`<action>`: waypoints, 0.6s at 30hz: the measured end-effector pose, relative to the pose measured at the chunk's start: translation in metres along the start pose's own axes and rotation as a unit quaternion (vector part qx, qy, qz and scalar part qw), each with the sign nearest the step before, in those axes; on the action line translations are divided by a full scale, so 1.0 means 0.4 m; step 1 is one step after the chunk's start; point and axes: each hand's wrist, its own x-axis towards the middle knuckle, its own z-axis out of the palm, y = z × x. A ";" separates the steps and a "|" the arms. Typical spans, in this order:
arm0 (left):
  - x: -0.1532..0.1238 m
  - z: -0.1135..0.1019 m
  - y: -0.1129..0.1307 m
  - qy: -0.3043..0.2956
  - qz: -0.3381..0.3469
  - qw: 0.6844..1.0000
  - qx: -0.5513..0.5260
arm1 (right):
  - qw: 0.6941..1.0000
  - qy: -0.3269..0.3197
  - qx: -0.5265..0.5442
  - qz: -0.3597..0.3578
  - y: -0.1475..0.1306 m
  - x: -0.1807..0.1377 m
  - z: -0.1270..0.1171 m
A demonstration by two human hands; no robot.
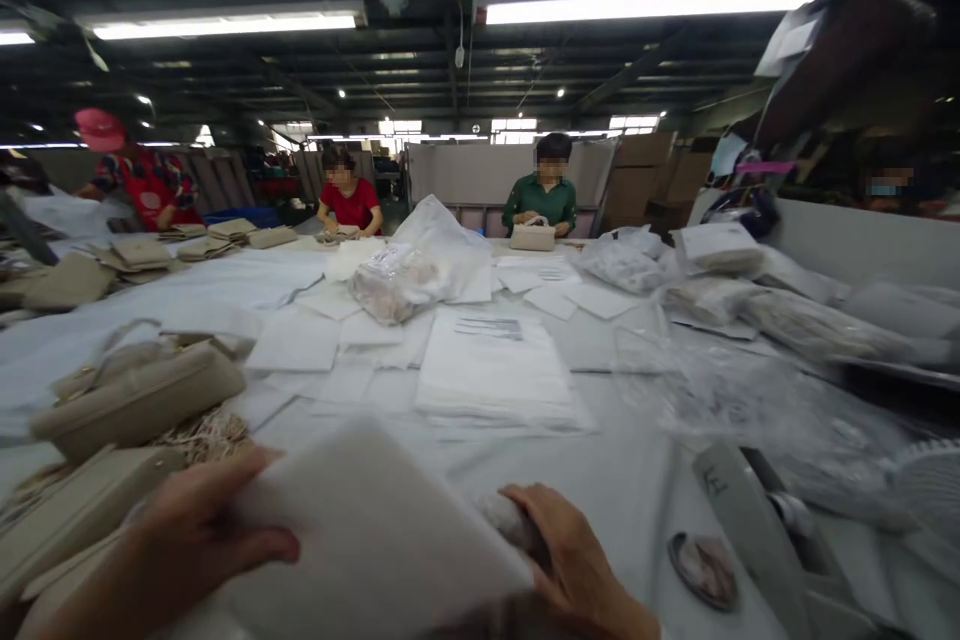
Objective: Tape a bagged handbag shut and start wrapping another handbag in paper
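My left hand (202, 530) grips the left edge of a white sheet (367, 530), its thumb lying on the face. The sheet is tilted, somewhat blurred, and seems to be paper or thin foam. At its right side, my right hand (570, 550) is curled round a crumpled whitish wrapping (506, 520); what lies inside or beneath is hidden. Just beyond my hands, a stack of white sheets (487, 370) rests on the table. Beige handbags (142, 400) are piled beside my left hand.
A tape dispenser (772, 530) and a small dark-rimmed round item (703, 570) are at right. Clear plastic bags (720, 390) spread behind them. A filled plastic bag (405, 275) stands mid-table. Across the table, a person in green (541, 200) handles a beige bag; others work farther left.
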 end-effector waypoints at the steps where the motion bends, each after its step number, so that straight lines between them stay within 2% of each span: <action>1: -0.012 0.016 0.067 -0.076 0.031 0.997 -0.006 | 0.999 -0.015 0.047 0.024 -0.004 0.000 -0.008; 2: -0.015 0.033 0.132 -0.159 0.066 0.985 -0.013 | 0.995 -0.021 0.089 0.042 -0.007 0.002 -0.014; 4: -0.001 0.073 0.245 -0.263 0.138 0.955 -0.018 | 0.987 -0.023 0.145 0.069 -0.013 0.009 -0.020; 6: 0.025 0.127 0.324 -0.306 0.204 0.930 -0.012 | 0.983 -0.018 0.165 0.081 -0.018 0.023 -0.020; 7: 0.039 0.159 0.349 -0.306 0.229 0.924 -0.001 | 0.982 -0.014 0.168 0.085 -0.018 0.031 -0.020; 9: 0.065 0.230 0.370 -0.284 0.261 0.922 0.029 | 0.979 -0.002 0.178 0.099 -0.016 0.046 -0.024; 11: 0.084 0.296 0.364 -0.283 0.239 0.928 0.030 | 0.976 0.026 0.177 0.125 -0.010 0.048 -0.043; 13: 0.092 0.344 0.350 -0.301 0.207 0.931 -0.018 | 0.969 0.090 0.156 0.171 -0.007 0.020 -0.077; 16: 0.078 0.379 0.338 -0.283 0.171 0.941 -0.068 | 0.936 0.214 0.099 0.263 -0.031 -0.099 -0.116; 18: 0.056 0.388 0.345 -0.254 0.151 0.953 -0.066 | 0.923 0.241 0.066 0.293 -0.070 -0.209 -0.095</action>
